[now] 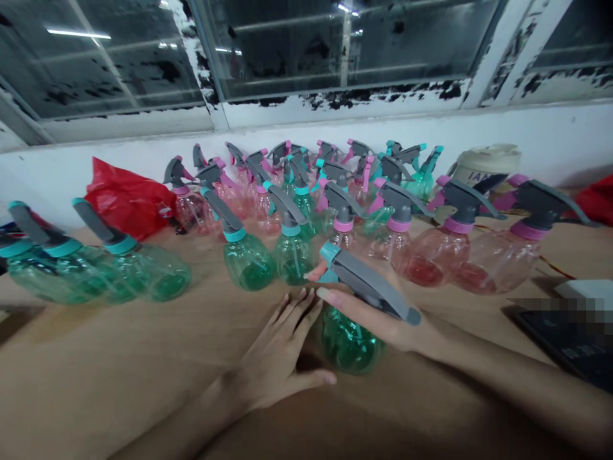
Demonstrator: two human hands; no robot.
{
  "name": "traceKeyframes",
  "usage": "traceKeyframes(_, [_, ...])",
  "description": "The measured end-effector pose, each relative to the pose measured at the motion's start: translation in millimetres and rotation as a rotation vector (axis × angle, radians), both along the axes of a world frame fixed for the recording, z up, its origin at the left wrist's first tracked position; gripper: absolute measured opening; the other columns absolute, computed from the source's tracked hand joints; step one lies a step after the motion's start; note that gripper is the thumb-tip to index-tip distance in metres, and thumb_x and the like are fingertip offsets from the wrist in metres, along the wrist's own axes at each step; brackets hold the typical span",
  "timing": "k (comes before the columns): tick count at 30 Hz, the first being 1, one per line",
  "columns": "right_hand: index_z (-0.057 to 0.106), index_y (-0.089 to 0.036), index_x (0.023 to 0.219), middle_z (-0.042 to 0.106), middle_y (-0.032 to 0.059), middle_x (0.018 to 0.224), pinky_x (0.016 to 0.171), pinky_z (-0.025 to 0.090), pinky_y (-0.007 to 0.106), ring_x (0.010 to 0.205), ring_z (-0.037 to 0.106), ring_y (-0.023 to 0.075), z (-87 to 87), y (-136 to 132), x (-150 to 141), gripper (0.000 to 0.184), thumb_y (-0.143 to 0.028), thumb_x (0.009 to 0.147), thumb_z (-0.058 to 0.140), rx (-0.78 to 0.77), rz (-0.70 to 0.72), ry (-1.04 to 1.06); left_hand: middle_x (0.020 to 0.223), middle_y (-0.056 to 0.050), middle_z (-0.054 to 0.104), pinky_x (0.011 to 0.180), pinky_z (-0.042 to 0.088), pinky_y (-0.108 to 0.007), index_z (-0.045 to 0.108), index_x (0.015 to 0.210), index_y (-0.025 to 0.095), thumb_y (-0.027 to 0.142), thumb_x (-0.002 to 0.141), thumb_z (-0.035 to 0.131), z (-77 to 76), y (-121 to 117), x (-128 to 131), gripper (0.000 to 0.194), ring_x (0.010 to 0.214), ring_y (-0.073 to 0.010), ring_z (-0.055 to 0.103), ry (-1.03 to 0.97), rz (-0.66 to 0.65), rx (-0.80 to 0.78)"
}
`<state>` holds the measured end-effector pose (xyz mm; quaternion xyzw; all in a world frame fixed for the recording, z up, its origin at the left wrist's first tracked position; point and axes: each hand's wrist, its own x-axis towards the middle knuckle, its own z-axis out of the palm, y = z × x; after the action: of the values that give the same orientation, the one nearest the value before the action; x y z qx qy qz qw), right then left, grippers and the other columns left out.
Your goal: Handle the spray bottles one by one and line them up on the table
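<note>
Bare forearms come in along the bottom and right of the frame, and my hands are apart: right hand clamped round the neck of a green bottle just right of centre, left hand open beside it, fingers spread; whether that one touches it I can't tell. I'd judge the step in hand to be steadying this bottle, and the next move calls for a firm hold under its grey trigger, clear of the row behind. Brown table fills the lower frame, with more bottles massed across the middle and a red bag at middle left. White wall and dark windows span the top, paint flaking
</note>
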<state>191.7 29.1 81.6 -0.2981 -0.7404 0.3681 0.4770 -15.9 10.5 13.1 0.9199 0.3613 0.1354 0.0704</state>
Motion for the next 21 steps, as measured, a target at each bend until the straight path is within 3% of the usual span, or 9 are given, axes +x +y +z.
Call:
traceKeyframes(9, [0.055, -0.022, 0.075, 0.058, -0.0031, 0.071, 0.06, 0.046, 0.027, 0.063, 0.058, 0.0114, 3.3, -2.8, 0.8, 0.015, -0.032, 0.085, 0.06, 0.108, -0.067, -0.058, 0.154, -0.018, 0.021, 0.109, 0.025, -0.057, -0.01, 0.151, 0.021, 0.067, 0.08, 0.059, -0.9, 0.8, -0.7, 0.109, 0.139, -0.0383, 0.022, 0.026, -0.02, 0.037])
traceKeyframes(15, [0.066, -0.02, 0.091, 0.064, 0.0007, 0.079, 0.064, 0.051, 0.029, 0.067, 0.063, 0.0143, 0.0, -3.0, 1.1, 0.02, -0.038, 0.082, 0.064, 0.074, -0.026, 0.019, 0.155, -0.019, 0.018, 0.109, 0.027, -0.057, -0.015, 0.15, 0.021, 0.069, 0.084, 0.052, -2.5, -0.5, -1.5, 0.106, 0.14, -0.0385, 0.02, 0.067, -0.007, 0.07])
traceKeyframes(21, [0.066, -0.02, 0.102, 0.066, 0.0012, 0.08, 0.064, 0.051, 0.029, 0.07, 0.064, 0.015, -2.1, -5.4, 1.2, 0.022, -0.034, 0.085, 0.062, 0.069, -0.037, 0.022, 0.153, -0.021, 0.02, 0.107, 0.03, -0.057, -0.017, 0.149, 0.019, 0.068, 0.083, 0.054, -0.8, -0.4, 0.4, 0.108, 0.14, -0.037, 0.02, 0.094, -0.013, 0.084])
